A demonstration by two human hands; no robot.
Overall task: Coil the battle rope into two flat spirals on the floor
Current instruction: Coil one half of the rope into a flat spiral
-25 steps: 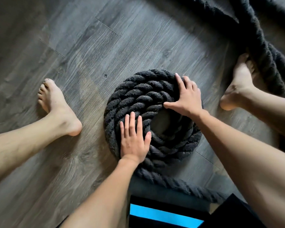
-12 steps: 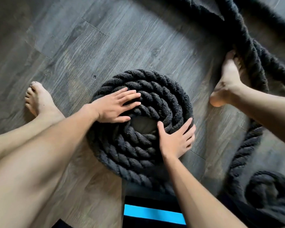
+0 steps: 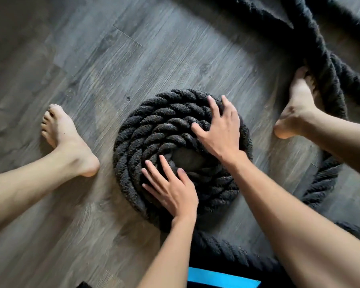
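Note:
A thick black battle rope forms a flat spiral (image 3: 154,125) of several turns on the wooden floor, between my two bare feet. My left hand (image 3: 172,189) lies flat on the near part of the spiral, fingers straight and spread. Over on the spiral's far right part, my right hand (image 3: 218,129) presses down with spread fingers reaching toward the outer turn. The rope's tail (image 3: 229,248) leaves the spiral at its near edge and runs to the right under my right arm.
Loose rope (image 3: 320,183) curves along the floor at right and runs up past my right foot (image 3: 297,107) to a tangle (image 3: 320,48) at top right. My left foot (image 3: 64,138) rests left of the spiral. A black item with a blue stripe (image 3: 222,277) lies at the bottom edge.
Both hands have shifted round the spiral: the left from its far left part to the near part, the right from the near right edge to the far right part.

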